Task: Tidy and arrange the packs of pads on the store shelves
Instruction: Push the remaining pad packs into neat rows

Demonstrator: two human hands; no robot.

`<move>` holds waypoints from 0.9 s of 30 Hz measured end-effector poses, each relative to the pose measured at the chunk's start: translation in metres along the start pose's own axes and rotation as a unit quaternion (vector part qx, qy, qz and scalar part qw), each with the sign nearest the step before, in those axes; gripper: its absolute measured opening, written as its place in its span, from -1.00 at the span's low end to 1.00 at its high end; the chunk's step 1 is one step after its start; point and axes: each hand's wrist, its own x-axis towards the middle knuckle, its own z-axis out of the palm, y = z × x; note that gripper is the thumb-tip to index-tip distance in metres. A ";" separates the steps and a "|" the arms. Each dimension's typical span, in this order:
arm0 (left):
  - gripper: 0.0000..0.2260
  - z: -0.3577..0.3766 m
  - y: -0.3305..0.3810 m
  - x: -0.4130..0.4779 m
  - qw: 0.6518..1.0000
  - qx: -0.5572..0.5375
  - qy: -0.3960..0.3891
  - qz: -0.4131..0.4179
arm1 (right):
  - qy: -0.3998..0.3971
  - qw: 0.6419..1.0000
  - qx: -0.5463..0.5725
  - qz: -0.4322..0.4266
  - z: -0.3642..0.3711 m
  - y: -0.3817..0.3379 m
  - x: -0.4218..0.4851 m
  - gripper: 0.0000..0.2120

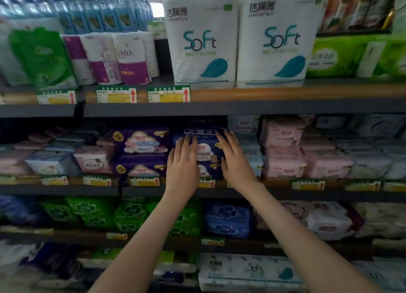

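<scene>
A stack of dark blue pad packs [207, 153] stands at the middle of the second shelf [219, 191]. My left hand [182, 163] lies flat against the stack's left front, fingers straight and pointing up. My right hand [232, 156] presses its right side, fingers straight, tips reaching the top pack. Purple pad packs [140, 141] are stacked just left of it. Pink pad packs [283, 152] are stacked to the right. The lower part of the blue stack is hidden behind my hands.
White Soft tissue packs [202, 40] stand on the shelf above, with green and purple-white rolls further left. Green pad packs [131, 213] and a blue pack [228, 218] fill the shelf below. Price tags [144, 182] line the shelf edges.
</scene>
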 end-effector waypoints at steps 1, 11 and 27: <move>-0.28 0.001 0.001 0.000 1.000 -0.008 -0.016 -0.003 | 0.000 1.000 -0.010 0.004 0.000 0.004 -0.002 -0.29; -0.23 0.021 0.010 -0.033 0.987 -0.037 -0.153 0.014 | -0.064 0.982 -0.157 0.081 0.002 0.029 -0.045 -0.35; -0.45 0.028 0.118 -0.043 0.977 -0.124 -0.048 0.168 | 0.024 0.965 -0.200 0.165 -0.060 0.063 -0.128 -0.41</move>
